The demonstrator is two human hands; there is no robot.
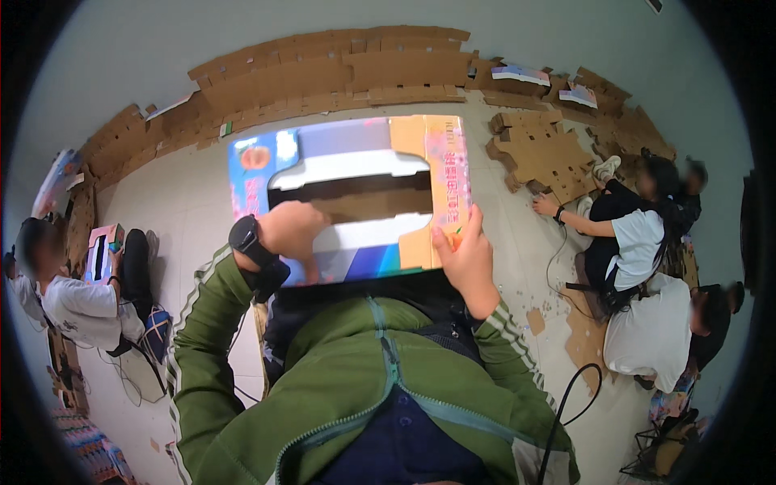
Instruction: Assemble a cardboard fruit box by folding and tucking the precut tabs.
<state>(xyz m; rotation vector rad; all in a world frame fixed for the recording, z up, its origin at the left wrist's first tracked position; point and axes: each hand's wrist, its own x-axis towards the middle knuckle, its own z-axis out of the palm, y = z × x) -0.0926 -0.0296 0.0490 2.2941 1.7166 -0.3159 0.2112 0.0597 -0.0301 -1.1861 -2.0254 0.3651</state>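
Observation:
In front of my body is a colourful printed cardboard box (376, 136) with a long opening in its face. White flaps fold along the opening's upper and lower edges, and brown card shows inside. My left hand (293, 230), with a dark watch on the wrist, is closed over the left end of the opening. Its fingers curl at the opening's edge and their tips are partly hidden, while the thumb points down over the printed panel. On the lower right side, my right hand (469, 263) grips the box, its thumb on the face and its fingers along the side edge.
Flattened brown cardboard (283, 77) lines the far wall, with more sheets (541, 149) at right. A seated person (81, 299) at left holds a similar box (101, 255). Several people (634, 250) sit at right. A black cable (558, 404) curves beside my right side.

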